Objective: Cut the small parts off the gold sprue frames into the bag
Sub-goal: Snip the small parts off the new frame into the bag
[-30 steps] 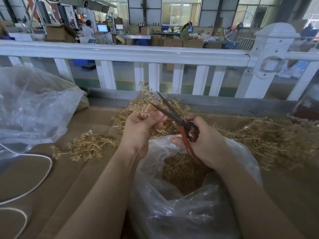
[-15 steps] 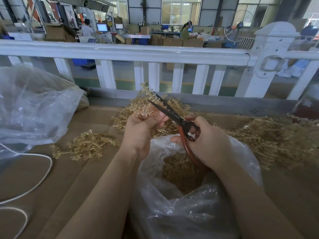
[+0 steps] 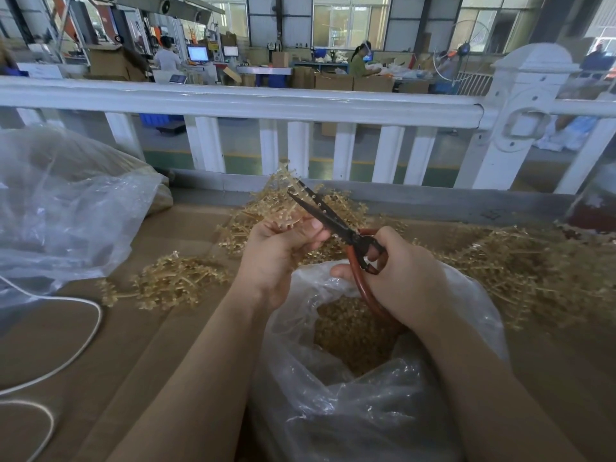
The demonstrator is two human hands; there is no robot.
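Note:
My left hand [image 3: 278, 253] grips a gold sprue frame [image 3: 283, 208] upright above the bag's far edge. My right hand [image 3: 403, 281] holds red-handled scissors [image 3: 336, 225], fingers through the loops. Their dark blades are nearly together and cross the frame's upper branches. Below both hands stands a clear plastic bag [image 3: 350, 405], its mouth open, with a heap of cut gold parts [image 3: 350, 331] inside.
Piles of gold sprue frames lie at the left [image 3: 166, 283], behind the hands [image 3: 333, 201] and across the right [image 3: 520, 265] of the brown table. A large clear bag [image 3: 63, 208] fills the left. A white cord [image 3: 66, 358] loops at lower left. A white railing [image 3: 253, 98] runs behind.
The scissor blades have swung closer together on the frame's branches. Both hands have stayed over the bag.

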